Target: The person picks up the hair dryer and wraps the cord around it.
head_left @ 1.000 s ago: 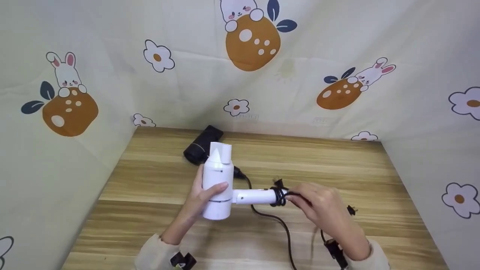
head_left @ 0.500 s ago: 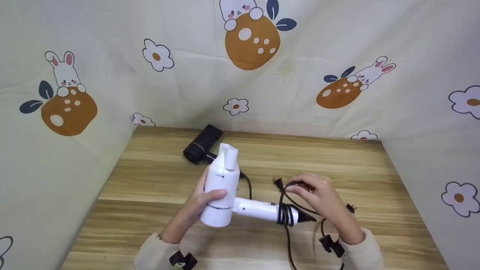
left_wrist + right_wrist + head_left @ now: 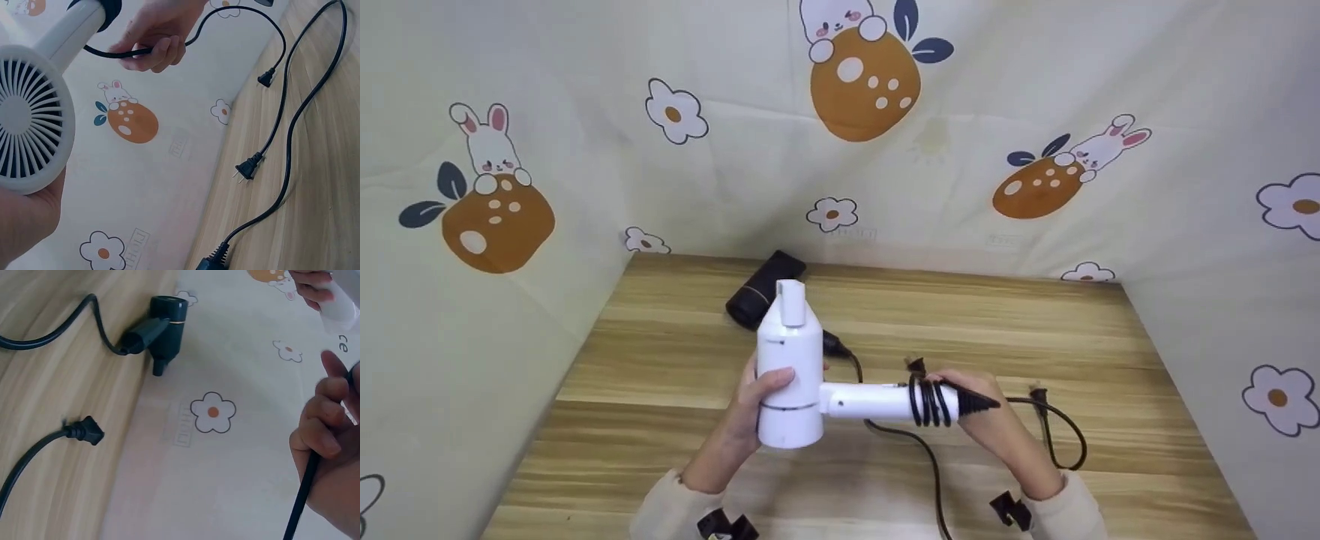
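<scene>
A pale cream cloth [image 3: 735, 172] is lining the back and both sides, rabbit-and-fruit prints [image 3: 499, 217] are showing at upper left, top centre and upper right, white flowers [image 3: 676, 111] between; a striped wood-grain bench [image 3: 660, 330] is spreading across the lower frame, and a pale sheen [image 3: 840, 499] is brightening its bottom centre
</scene>
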Demonstrator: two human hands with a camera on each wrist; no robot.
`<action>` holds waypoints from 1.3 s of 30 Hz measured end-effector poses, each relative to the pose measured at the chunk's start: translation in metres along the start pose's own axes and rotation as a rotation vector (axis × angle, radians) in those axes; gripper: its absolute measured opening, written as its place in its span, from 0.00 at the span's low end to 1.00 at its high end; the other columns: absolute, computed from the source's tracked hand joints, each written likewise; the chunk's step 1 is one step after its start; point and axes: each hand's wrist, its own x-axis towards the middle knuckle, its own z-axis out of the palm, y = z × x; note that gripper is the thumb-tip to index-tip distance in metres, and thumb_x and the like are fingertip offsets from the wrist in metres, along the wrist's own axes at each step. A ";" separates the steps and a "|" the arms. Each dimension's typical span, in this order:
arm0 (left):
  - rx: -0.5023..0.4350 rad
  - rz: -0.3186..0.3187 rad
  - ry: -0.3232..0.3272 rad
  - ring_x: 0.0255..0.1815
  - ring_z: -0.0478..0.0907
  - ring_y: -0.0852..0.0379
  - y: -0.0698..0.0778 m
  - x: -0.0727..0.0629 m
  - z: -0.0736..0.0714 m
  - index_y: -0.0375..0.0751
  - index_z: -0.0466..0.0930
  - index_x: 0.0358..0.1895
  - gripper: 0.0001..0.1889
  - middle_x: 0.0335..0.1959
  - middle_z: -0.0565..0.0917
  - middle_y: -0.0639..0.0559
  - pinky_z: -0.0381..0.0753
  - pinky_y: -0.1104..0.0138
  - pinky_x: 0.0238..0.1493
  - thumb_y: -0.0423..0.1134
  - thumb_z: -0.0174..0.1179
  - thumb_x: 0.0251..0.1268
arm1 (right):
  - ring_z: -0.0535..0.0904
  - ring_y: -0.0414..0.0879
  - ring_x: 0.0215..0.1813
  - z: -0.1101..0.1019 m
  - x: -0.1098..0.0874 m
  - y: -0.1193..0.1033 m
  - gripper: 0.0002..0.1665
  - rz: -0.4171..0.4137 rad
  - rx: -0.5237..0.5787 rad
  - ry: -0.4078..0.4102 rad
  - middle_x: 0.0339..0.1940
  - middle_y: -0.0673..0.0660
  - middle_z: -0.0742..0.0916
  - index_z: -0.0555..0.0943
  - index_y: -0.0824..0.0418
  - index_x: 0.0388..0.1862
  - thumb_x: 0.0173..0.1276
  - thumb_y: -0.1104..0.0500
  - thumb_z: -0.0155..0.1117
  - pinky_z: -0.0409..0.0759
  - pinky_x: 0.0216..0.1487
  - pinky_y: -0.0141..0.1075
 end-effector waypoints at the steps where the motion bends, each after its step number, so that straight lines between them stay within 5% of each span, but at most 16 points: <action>1: -0.005 0.008 0.008 0.40 0.80 0.58 -0.001 0.000 0.000 0.49 0.67 0.51 0.18 0.40 0.84 0.51 0.78 0.66 0.44 0.36 0.49 0.55 | 0.81 0.40 0.29 0.001 -0.002 -0.001 0.15 0.033 -0.025 -0.003 0.25 0.49 0.85 0.81 0.60 0.32 0.56 0.77 0.56 0.80 0.33 0.31; 6: -0.055 0.042 0.047 0.40 0.80 0.58 -0.005 0.002 0.002 0.50 0.68 0.52 0.17 0.40 0.83 0.50 0.78 0.65 0.44 0.36 0.46 0.59 | 0.73 0.33 0.29 0.008 -0.008 -0.005 0.10 0.172 -0.031 -0.096 0.25 0.45 0.81 0.80 0.58 0.34 0.63 0.70 0.54 0.77 0.33 0.32; 14: -0.004 -0.005 0.332 0.38 0.81 0.56 -0.005 0.008 0.004 0.45 0.65 0.52 0.16 0.37 0.84 0.50 0.79 0.64 0.42 0.38 0.49 0.60 | 0.59 0.27 0.18 0.011 -0.013 -0.020 0.11 -0.097 -0.208 -0.094 0.13 0.40 0.68 0.72 0.52 0.23 0.61 0.62 0.63 0.61 0.19 0.17; 19: 0.153 0.031 0.426 0.40 0.79 0.55 -0.005 0.012 0.002 0.41 0.59 0.58 0.24 0.41 0.79 0.51 0.78 0.62 0.44 0.34 0.53 0.58 | 0.58 0.26 0.18 -0.001 -0.010 -0.031 0.10 -0.207 -0.260 -0.057 0.13 0.40 0.70 0.73 0.52 0.24 0.59 0.57 0.66 0.56 0.17 0.15; 22: 0.274 0.040 0.412 0.41 0.77 0.55 -0.005 0.012 0.002 0.38 0.58 0.59 0.27 0.42 0.76 0.49 0.76 0.61 0.45 0.33 0.56 0.55 | 0.62 0.27 0.18 -0.008 -0.007 -0.034 0.07 -0.277 -0.240 -0.015 0.15 0.41 0.74 0.76 0.53 0.25 0.59 0.57 0.66 0.59 0.18 0.15; 26: 0.348 0.038 0.315 0.42 0.76 0.52 -0.005 0.012 0.003 0.35 0.57 0.59 0.30 0.43 0.75 0.47 0.77 0.58 0.45 0.32 0.60 0.53 | 0.65 0.28 0.18 -0.018 0.000 -0.034 0.04 -0.312 -0.224 0.058 0.17 0.42 0.77 0.79 0.55 0.27 0.57 0.59 0.67 0.62 0.19 0.16; 39: 0.411 -0.003 0.076 0.40 0.77 0.51 -0.004 0.008 0.010 0.35 0.57 0.58 0.32 0.41 0.77 0.46 0.79 0.56 0.42 0.35 0.63 0.50 | 0.63 0.28 0.19 -0.029 0.012 -0.028 0.09 -0.211 -0.117 0.069 0.21 0.45 0.82 0.83 0.56 0.29 0.47 0.60 0.74 0.58 0.20 0.15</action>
